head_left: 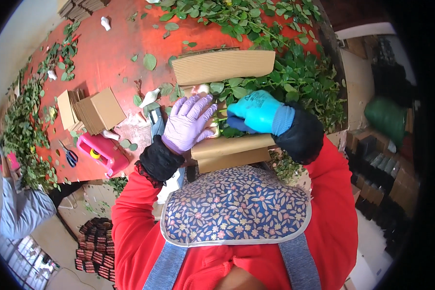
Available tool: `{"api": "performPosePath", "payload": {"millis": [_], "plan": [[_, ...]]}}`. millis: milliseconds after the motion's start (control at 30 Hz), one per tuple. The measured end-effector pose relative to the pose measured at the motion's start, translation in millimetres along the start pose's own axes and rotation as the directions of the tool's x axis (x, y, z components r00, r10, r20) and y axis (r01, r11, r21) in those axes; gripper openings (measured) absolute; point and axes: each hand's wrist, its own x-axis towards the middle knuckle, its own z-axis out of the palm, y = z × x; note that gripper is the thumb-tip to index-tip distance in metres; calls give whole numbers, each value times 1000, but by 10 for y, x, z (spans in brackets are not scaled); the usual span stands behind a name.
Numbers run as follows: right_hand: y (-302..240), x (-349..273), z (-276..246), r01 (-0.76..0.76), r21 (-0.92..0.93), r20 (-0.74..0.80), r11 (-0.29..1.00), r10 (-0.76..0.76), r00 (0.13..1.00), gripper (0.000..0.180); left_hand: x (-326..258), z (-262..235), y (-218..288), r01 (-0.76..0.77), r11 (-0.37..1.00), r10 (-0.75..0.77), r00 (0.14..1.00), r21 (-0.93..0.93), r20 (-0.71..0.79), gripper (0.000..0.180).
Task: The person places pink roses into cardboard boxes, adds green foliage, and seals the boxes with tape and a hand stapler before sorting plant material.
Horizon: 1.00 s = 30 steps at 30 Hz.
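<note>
My left hand [189,121], in a lavender glove, lies with fingers stretched over pale rose heads [201,89] that show partly past its fingertips and side. My right hand [257,111], in a blue glove, is closed around green rose stems [222,112] just right of the blooms; its fingertips are mostly hidden. The flowers lie between two flaps of corrugated cardboard: an upper flap [222,66] stands beyond my hands, and a lower flap [233,149] bends toward my apron. Leafy rose foliage [302,82] spreads out right of the right hand.
On the red table [116,53] are folded cardboard pieces [99,112], a pink plastic holder [104,153], scissors [70,155] and a white netted bud [150,98]. More foliage [26,125] lines the left edge. A person in a light blue sleeve [21,205] is at far left.
</note>
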Motion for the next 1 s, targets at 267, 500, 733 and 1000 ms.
{"api": "performPosePath", "payload": {"millis": [267,500,733,1000], "plan": [[57,-13,220,-245,-251,90,936,275,957,13,50,110,33,19,1000,-19,994,2,-105,61],[38,9,114,-229,-71,-35,971,227,973,29,154,32,78,18,998,-24,994,-53,-111,59],[287,-3,147,-153,51,-179,987,160,971,36,271,19,6,-18,999,20,999,35,-42,61],[-151,-647,-572,-8,60,-318,998,27,948,51,123,206,-393,51,998,-53,996,25,68,63]]}}
